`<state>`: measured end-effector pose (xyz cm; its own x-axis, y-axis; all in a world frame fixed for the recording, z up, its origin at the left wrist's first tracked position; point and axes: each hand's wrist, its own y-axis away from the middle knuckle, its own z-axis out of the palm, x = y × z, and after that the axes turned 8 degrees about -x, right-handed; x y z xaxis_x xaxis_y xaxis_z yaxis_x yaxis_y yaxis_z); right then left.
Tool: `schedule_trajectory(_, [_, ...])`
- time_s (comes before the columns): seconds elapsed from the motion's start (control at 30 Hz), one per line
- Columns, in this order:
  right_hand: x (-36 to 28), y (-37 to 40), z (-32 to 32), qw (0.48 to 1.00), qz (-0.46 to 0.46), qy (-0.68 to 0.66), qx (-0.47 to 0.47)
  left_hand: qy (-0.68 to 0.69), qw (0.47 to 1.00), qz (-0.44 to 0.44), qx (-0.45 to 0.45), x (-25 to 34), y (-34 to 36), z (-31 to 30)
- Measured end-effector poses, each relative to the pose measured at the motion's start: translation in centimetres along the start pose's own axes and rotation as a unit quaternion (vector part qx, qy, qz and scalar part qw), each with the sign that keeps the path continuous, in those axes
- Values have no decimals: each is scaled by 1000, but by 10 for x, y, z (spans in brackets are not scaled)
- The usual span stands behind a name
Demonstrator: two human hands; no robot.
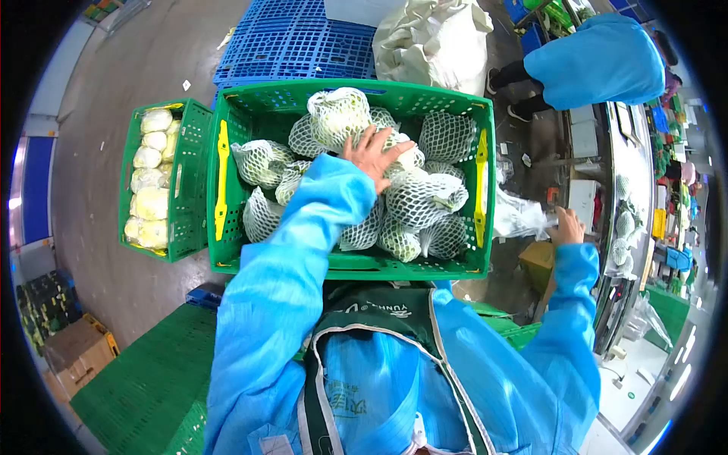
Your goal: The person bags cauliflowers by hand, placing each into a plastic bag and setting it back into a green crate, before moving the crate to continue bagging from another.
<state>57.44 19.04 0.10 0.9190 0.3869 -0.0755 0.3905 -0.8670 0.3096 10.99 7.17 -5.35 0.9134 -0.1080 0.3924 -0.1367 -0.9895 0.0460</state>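
Observation:
A large green crate (353,265) with yellow handles stands in front of my body, with several pale round vegetables in white foam nets inside it. My left hand (373,158) lies over the middle of the crate, fingers spread and touching the netted vegetables. Just above its fingertips sits one netted vegetable (339,117), higher than those around it. Outside the crate's right side, my right hand (567,227) has its fingers closed on the end of a bunched white foam net (519,216). Whether that net contains anything is hard to make out.
A smaller green crate (199,144) of pale vegetables adjoins on the left. Behind are blue plastic pallets (292,38) and a white sack (432,45). A person in blue (599,64) bends at the upper right, beside a long work line (633,152) with netted items.

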Motion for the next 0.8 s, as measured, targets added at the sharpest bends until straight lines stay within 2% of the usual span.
schedule_trajectory(0.03, [-31,15,-14,989,40,118,83,39,999,24,5,-11,-6,4])
schedule_trajectory(0.07, [-17,5,2,990,39,-85,106,76,996,46,9,-22,-9,8])
schedule_trajectory(0.13, [-104,-2,-15,966,4,-220,133,163,984,56,34,-30,-1,3])
schedule_trajectory(0.17, [-129,-12,-2,952,2,-301,58,178,981,56,57,-36,3,4])
schedule_trajectory(0.2, [-153,-26,10,923,-8,-378,-67,193,976,56,80,-43,9,10])
schedule_trajectory(0.23, [-173,-41,36,908,-85,-399,-99,209,971,57,104,-48,13,16])
schedule_trajectory(0.27, [-191,-55,66,932,-182,-308,-59,230,961,80,131,-54,17,20])
schedule_trajectory(0.3, [-206,-64,85,931,-178,-296,-121,276,948,67,142,-61,24,27])
schedule_trajectory(0.33, [-222,-60,88,957,-160,-210,-119,321,933,53,153,-69,33,37])
schedule_trajectory(0.37, [-233,-60,81,958,-142,-208,-140,366,915,36,166,-75,42,42])
schedule_trajectory(0.4, [-240,-59,80,953,-163,-212,-141,399,894,32,201,-79,50,50])
schedule_trajectory(0.47, [-257,-44,76,950,-200,-199,-131,520,824,-27,223,-79,76,55])
schedule_trajectory(0.53, [-274,-31,75,939,-250,-212,-105,633,726,-77,255,-84,101,61])
schedule_trajectory(0.57, [-281,-28,76,932,-282,-209,-85,652,686,-152,285,-85,115,62])
schedule_trajectory(0.63, [-286,-39,82,913,-299,-245,-129,669,638,-246,293,-90,139,55])
schedule_trajectory(0.67, [-283,-54,89,900,-297,-276,-162,643,653,-260,305,-97,147,53])
schedule_trajectory(0.7, [-277,-69,94,884,-294,-307,-195,666,607,-310,302,-103,158,50])
schedule_trajectory(0.77, [-270,-86,88,846,-260,-373,-277,635,660,-271,296,-109,167,29])
schedule_trajectory(0.8, [-266,-88,85,811,-219,-431,-332,591,717,-261,261,-108,173,16])
